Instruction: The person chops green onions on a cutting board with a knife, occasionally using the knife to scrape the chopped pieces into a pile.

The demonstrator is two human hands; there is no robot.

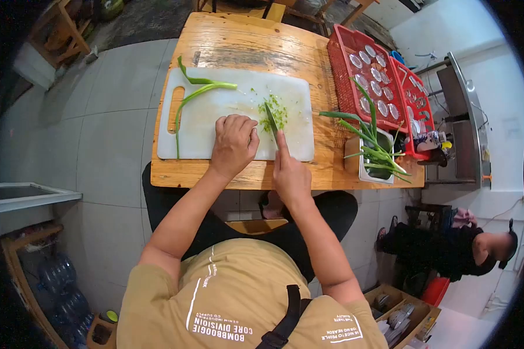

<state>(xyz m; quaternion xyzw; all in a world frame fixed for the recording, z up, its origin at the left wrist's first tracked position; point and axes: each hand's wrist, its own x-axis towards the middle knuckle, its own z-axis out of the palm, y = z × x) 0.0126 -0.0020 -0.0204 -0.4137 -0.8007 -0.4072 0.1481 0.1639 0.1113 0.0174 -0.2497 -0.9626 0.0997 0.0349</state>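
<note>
A white cutting board (215, 128) lies on the wooden table. My right hand (293, 177) grips a knife (271, 119), its index finger stretched along the top of the blade. The blade lies over chopped green onion (278, 111) on the board's right half. My left hand (234, 142) rests on the board left of the knife, fingers curled; whether anything is under them is hidden. Uncut green onion stalks (206, 88) lie at the board's upper left, bent down toward its lower edge.
Right of the board, a metal container (364, 174) holds more green onions (378, 152). Red baskets (347, 87) with clear cups stand behind it on the wooden table (244, 35). A person (442, 247) in dark clothes is at the far right.
</note>
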